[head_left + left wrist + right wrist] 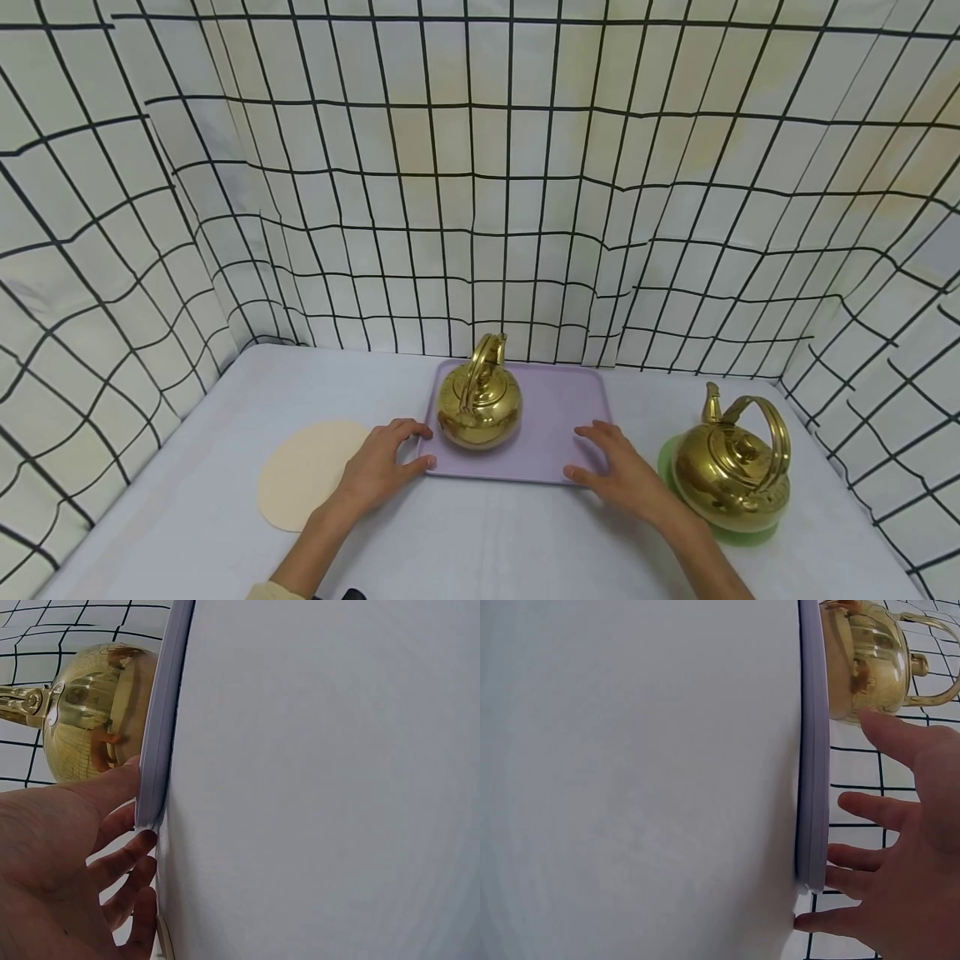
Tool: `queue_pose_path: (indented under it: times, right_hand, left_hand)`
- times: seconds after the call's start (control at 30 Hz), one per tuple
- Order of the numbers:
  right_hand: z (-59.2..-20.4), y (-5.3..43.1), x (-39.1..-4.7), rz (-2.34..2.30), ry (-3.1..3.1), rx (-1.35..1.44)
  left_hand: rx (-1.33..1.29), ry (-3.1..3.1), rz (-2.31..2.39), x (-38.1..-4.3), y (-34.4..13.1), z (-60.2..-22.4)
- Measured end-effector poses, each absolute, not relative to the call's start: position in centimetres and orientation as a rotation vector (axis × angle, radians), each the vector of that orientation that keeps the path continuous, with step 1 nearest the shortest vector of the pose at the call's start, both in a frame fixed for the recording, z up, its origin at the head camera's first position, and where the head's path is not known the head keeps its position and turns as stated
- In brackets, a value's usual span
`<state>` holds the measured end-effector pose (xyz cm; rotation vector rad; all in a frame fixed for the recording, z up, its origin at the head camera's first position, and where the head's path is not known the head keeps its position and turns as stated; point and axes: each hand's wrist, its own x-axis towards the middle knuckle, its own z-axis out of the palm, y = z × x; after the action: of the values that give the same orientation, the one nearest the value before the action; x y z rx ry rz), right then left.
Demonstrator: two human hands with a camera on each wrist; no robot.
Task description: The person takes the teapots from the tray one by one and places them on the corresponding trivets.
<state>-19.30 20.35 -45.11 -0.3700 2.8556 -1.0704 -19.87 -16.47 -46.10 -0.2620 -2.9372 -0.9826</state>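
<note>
A light purple tray (558,417) lies on the white-covered table, with a shiny brass kettle (483,421) standing upright on its left half. At the tray's near left corner is my left hand (378,467), its thumb at the rim and its fingers spread loosely along the left edge. Over the right side of the tray, my right hand (618,475) has its fingers and thumb apart with nothing between them. In the right wrist view the tray's near edge (814,772) runs beside those fingers, and the kettle (866,664) shows beyond the thumb.
A second brass kettle (731,475) stands on a round green mat (742,537) to the right, close to my right forearm. On the left lies a round cream mat (303,479), partly behind my left hand. White walls with a black grid (510,200) surround the table.
</note>
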Motion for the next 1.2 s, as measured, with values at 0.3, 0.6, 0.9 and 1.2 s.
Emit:
queue_pose_path:
  times: [0.3, 0.6, 0.9, 1.2]
  right_hand:
    - [-45.2, 19.9, -19.1, -0.914, 2.891, -0.419]
    - [-45.4, 19.8, -18.9, -0.871, 2.891, -0.426]
    - [-45.8, 20.1, -19.0, -0.843, 2.902, -0.421]
    - [-45.7, 19.9, -18.9, -0.852, 2.910, -0.425]
  left_hand:
    - [-0.260, -2.938, -1.004, -19.8, -16.4, -45.7]
    - [-0.243, -2.905, -1.141, -20.0, -16.9, -45.6]
    - [-0.056, -2.727, -1.325, -20.5, -17.2, -44.9]
    - [-0.001, -2.613, -1.415, -21.2, -17.2, -44.0]
